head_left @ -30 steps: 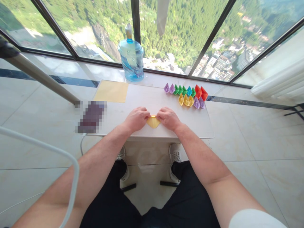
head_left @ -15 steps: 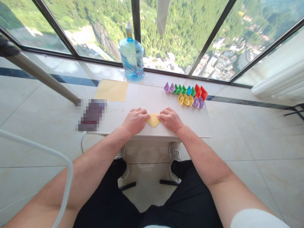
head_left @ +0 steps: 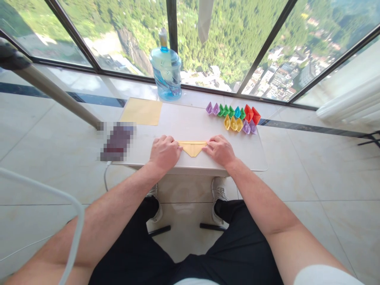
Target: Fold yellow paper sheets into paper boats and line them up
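A folded piece of yellow paper (head_left: 193, 149) lies near the front edge of the white table (head_left: 181, 118). It has a straight band along its far side and narrows toward me. My left hand (head_left: 165, 151) pinches its left end, and my right hand (head_left: 220, 150) pinches the right end. The fingers of both hands are closed, and the paper's two tips are partly hidden under them. Beyond my right hand, folded paper boats stand in two rows: purple (head_left: 212, 108), green (head_left: 227, 110), blue (head_left: 237, 112), red (head_left: 252, 114) and yellow (head_left: 233, 124).
A flat yellow sheet (head_left: 141, 111) rests at the table's back left. Left of my hands lies a pixelated dark object (head_left: 117, 141) with a white cable. A blue water jug (head_left: 166, 73) stands behind the table by the window. A grey pole (head_left: 59, 91) slants in from the left.
My hands have moved apart along the folded yellow paper, the left to the left and the right to the right. More of its long far band shows between them.
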{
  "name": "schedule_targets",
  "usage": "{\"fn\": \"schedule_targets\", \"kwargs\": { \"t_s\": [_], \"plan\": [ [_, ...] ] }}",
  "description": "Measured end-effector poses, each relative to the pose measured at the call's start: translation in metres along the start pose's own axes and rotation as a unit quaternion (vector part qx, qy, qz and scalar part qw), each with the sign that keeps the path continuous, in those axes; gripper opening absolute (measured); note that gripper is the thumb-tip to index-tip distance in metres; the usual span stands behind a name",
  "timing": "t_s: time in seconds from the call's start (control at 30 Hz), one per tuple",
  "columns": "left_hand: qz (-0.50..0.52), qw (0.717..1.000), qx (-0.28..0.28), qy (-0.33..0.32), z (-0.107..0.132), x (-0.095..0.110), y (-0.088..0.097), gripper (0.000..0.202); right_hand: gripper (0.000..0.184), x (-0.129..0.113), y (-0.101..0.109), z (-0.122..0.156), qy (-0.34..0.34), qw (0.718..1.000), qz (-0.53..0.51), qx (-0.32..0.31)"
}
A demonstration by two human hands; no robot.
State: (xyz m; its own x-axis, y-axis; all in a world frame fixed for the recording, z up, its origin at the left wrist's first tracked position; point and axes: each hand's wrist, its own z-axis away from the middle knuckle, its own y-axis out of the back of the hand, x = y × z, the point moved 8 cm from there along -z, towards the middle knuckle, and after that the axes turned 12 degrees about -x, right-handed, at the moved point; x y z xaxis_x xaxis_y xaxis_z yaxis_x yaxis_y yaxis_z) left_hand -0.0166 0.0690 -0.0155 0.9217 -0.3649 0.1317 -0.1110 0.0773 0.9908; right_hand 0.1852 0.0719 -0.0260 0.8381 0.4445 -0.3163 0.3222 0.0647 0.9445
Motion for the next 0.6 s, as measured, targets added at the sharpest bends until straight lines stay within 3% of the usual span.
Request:
{"fn": "schedule_targets", "kwargs": {
  "t_s": [0.23,0.37,0.5,0.6],
  "plan": [
    [-0.011,0.999,-0.007,0.052,-0.001,-0.009,0.003,0.038,0.028,0.004,0.001,-0.001,-0.030,0.999,0.017,0.003],
    [0.015,0.998,0.019,0.057,0.000,-0.013,0.007,0.036,0.027,0.005,0.001,-0.003,-0.035,0.999,0.019,-0.007],
    [0.065,0.996,0.048,-0.049,0.002,0.019,0.009,0.033,0.029,0.003,0.002,-0.005,-0.048,0.998,0.038,-0.012],
    [0.071,0.991,0.000,-0.115,0.002,0.047,-0.005,0.060,0.030,-0.003,0.003,-0.008,-0.048,0.998,0.040,-0.011]
  ]
}}
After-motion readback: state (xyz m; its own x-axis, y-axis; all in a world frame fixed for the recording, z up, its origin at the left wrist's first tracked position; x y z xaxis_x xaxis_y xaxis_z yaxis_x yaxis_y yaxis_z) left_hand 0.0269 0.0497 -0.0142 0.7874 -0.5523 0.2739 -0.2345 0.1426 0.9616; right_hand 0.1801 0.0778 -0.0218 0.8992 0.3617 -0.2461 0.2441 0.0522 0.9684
